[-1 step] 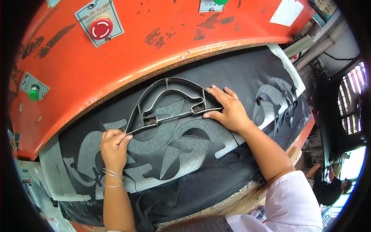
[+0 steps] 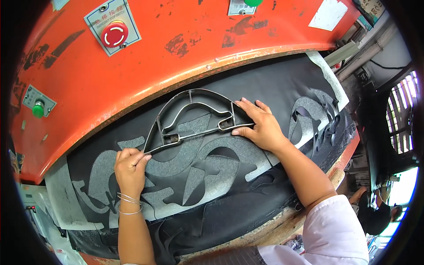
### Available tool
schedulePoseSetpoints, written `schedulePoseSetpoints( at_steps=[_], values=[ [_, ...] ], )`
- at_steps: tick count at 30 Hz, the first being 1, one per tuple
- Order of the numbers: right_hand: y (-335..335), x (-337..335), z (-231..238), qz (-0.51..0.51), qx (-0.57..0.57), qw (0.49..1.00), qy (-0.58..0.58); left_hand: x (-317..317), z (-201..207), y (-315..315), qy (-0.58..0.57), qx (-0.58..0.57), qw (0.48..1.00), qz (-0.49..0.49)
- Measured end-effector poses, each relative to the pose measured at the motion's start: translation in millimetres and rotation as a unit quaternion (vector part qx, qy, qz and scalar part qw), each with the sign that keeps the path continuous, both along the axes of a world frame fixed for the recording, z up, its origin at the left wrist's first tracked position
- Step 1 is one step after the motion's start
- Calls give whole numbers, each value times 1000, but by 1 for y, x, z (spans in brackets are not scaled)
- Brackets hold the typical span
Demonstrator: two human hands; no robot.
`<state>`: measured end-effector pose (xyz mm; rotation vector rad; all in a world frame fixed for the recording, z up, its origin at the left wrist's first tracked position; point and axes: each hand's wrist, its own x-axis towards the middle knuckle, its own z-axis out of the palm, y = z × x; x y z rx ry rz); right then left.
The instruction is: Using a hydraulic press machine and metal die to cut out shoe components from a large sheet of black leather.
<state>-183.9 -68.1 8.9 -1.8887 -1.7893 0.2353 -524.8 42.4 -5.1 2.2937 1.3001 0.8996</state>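
Note:
A curved metal cutting die [image 2: 191, 95], an arched steel frame with cross braces and a smaller inner outline, lies on a black sheet [image 2: 260, 79] that looks like leather. My left hand [image 2: 131, 170], two thin bangles at its wrist, pinches the die's left corner between thumb and fingers. At the opposite corner my right hand [image 2: 263, 126] grips the end, thumb in front and fingers over the back. Below and beside the die, cut-out shapes in the black sheet expose a grey fuzzy layer [image 2: 223, 174].
A large orange machine beam [image 2: 145, 48] spans the far side, with a red mushroom button [image 2: 114, 34] and green buttons [image 2: 38, 108]. Black offcut strips [image 2: 324, 119] hang at the right. Along the near edge runs a worn board [image 2: 265, 232]. Another person [image 2: 375, 216] is at the far right.

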Motion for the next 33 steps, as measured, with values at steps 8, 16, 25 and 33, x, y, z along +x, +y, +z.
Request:
schedulePoseSetpoints(
  at_steps=[8,16,25,33],
  values=[
    [-1,1,-3,-3,10,1000,-5,-1,2,0,-5,33,999,-13],
    [-24,-8,21,-35,106,993,46,-23,20,-25,-48,3,999,24],
    [49,-17,149,-193,533,815,117,-61,145,-20,-257,328,895,159],
    [74,-16,162,-193,562,804,28,-75,184,-11,-58,227,968,91]
  ],
)
